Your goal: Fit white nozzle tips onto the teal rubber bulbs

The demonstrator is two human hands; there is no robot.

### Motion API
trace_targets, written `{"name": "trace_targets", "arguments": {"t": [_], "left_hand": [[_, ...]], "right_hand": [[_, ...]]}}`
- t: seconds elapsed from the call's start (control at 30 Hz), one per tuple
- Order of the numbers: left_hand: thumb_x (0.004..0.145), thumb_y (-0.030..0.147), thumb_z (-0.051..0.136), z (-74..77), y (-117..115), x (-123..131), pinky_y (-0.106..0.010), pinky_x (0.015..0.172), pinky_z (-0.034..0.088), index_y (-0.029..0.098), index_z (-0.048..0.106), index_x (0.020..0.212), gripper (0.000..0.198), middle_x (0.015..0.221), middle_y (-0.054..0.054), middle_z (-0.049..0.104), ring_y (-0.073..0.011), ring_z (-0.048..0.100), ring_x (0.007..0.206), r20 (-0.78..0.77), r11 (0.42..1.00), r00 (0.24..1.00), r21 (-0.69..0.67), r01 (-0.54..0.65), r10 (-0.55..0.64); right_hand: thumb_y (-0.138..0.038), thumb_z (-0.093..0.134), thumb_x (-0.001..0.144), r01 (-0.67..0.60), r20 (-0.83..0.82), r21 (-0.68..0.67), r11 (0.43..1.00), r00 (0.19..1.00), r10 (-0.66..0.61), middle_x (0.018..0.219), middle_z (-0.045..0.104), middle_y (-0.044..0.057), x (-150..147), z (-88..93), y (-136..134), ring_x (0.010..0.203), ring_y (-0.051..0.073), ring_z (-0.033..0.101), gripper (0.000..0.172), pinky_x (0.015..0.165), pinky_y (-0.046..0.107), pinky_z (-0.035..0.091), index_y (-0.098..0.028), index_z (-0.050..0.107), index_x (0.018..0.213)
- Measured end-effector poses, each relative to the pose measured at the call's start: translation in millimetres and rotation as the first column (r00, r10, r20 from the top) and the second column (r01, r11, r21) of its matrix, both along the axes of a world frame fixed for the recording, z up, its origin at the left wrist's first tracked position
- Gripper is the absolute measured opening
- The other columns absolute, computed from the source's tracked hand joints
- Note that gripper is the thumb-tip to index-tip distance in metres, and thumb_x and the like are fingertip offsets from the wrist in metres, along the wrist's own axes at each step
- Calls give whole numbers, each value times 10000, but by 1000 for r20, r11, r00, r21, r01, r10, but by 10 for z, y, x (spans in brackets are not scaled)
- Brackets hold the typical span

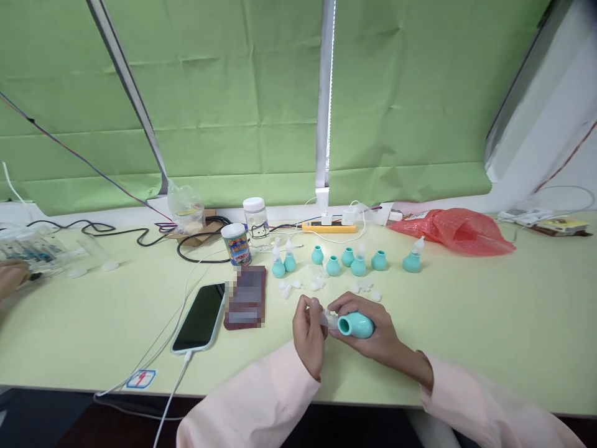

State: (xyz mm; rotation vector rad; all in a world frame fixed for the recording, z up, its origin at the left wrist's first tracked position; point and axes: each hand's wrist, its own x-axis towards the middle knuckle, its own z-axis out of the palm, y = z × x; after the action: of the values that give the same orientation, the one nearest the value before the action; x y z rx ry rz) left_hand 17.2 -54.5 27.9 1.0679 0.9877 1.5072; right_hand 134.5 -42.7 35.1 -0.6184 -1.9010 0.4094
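Observation:
My right hand [373, 326] is wrapped round a teal rubber bulb [358, 325], its round open mouth facing left. In my left hand [308, 333], the fingers pinch a small translucent nozzle piece [329, 320], held just beside the bulb's mouth; my right fingertips are close to it too. Whether the two parts touch I cannot tell. Beyond my hands stand several more teal bulbs, some with bare mouths like this bulb [379, 260], others topped with a translucent nozzle like this fitted bulb [412, 260]. Loose clear nozzle parts [362, 286] and small white pieces [375, 297] lie between.
Left of my hands lie a charging phone [199, 317] and a dark red blurred object [247, 297]. Behind stand a printed can [237, 245], a white-lidded jar [256, 219] and a yellow power strip [329, 228]. A red plastic bag [457, 231] is at right. Another person's hand [13, 277] shows far left.

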Motion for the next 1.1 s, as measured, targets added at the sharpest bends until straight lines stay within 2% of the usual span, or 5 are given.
{"name": "trace_targets", "arguments": {"t": [0.37,0.53,0.73,0.9,1.1], "left_hand": [[718,434,443,40,-55,5,-171,399,229,171,323,567,326,458,62,331,-51,319,411,52,998,998,61,27,-30],[729,390,447,68,-86,-4,-205,500,333,181,437,761,212,563,28,452,-86,416,502,57,990,995,115,80,-87],[736,318,460,57,-112,0,-212,540,351,204,384,817,159,570,33,455,-98,433,522,45,988,996,137,76,-83],[757,310,432,46,-124,14,-207,552,336,215,348,833,149,585,32,450,-98,423,541,16,986,997,150,69,-72],[763,343,416,3,-130,25,-207,549,325,210,333,822,168,584,36,437,-97,421,549,-71,985,996,161,67,-56]], "right_hand": [[-203,599,620,-3,-52,-80,997,999,-2,778,589,45,18,36,-17,704,169,562,166,614,286,463,-206,489,744],[-165,613,605,69,-94,-43,997,993,-73,798,581,45,21,27,-12,737,176,556,185,632,297,466,-212,496,741],[-168,608,610,80,-69,-21,997,994,-81,874,585,57,35,38,-15,806,193,553,170,683,320,463,-212,510,742],[-164,607,611,57,-70,-49,997,996,-60,837,602,47,33,44,-10,759,183,571,175,660,300,470,-209,508,749],[-145,608,609,42,-72,11,999,997,-41,801,591,48,54,5,9,739,178,561,201,642,303,472,-206,499,767]]}}
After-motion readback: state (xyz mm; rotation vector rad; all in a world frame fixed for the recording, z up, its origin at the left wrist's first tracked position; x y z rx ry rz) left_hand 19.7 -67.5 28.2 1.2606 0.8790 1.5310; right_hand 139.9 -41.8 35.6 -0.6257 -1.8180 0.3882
